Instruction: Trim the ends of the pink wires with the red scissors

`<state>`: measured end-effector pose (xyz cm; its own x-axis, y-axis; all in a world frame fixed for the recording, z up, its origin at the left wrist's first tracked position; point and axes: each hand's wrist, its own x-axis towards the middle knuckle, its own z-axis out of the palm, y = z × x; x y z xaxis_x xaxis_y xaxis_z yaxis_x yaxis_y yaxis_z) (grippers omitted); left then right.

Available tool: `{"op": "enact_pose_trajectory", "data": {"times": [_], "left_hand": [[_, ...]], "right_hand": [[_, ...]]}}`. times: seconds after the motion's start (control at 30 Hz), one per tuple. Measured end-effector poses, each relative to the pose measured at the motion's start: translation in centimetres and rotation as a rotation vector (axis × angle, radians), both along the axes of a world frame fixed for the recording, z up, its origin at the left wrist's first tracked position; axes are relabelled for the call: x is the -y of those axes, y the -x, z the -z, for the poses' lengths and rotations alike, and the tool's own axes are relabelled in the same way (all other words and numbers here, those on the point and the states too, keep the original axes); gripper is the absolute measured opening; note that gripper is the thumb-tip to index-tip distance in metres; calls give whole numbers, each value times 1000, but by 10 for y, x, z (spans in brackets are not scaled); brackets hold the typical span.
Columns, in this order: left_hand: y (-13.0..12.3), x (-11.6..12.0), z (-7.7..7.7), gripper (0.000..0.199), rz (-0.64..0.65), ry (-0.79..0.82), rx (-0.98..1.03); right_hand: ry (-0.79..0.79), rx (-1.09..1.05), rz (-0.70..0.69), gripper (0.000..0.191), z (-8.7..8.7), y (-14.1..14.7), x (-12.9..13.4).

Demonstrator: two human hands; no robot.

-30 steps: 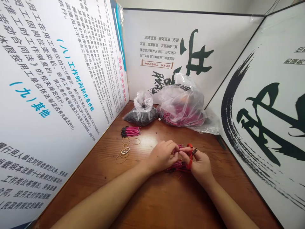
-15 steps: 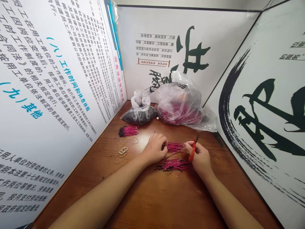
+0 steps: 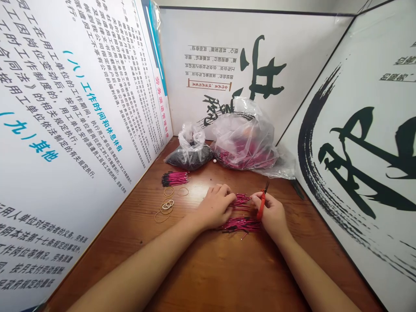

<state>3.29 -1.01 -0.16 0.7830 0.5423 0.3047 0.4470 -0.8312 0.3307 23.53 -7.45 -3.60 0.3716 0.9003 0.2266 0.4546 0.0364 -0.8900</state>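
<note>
My left hand (image 3: 216, 206) lies curled on the wooden tabletop, its fingertips against the near end of a loose bunch of pink-and-black wires (image 3: 242, 200). My right hand (image 3: 271, 215) grips small red-handled wire cutters (image 3: 261, 206), their dark jaws pointing up and away from me. A second bunch of the same wires (image 3: 241, 225) lies just below, partly under the edge of my right hand. A tidy bundle of wires (image 3: 174, 178) sits further left, near several loose rubber bands (image 3: 167, 206).
Behind my hands are a clear plastic bag of pink wires (image 3: 244, 143) and a smaller bag of black pieces (image 3: 190, 158), with a small white bead (image 3: 215, 160) between them. Printed panels with Chinese text (image 3: 74, 108) and calligraphy (image 3: 351, 160) rise on both sides of the table.
My hands, close together over the wires a second ago, moved apart, then my left hand slid right again onto the wire bunch. The right hand keeps the cutters. The view tilted slightly.
</note>
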Motion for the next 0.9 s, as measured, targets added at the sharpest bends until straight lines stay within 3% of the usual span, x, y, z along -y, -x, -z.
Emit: {"op": "enact_pose_trajectory", "data": {"times": [0.1,0.3,0.63,0.9], "left_hand": [[1,-2,1,14,7,3,17],[-1,6,-5,11,158,-23,-24],[-2,8,-4,15,185,-95,-53],[-4,9,-2,9,157,-62,-71]], "right_hand": [[0,-1,-6,27,-1,0,0],[18,4,-21,27,-1,0,1],[26,76,-37,29,0,-2,0],[73,266,-97,28,-4,-3,5]]}}
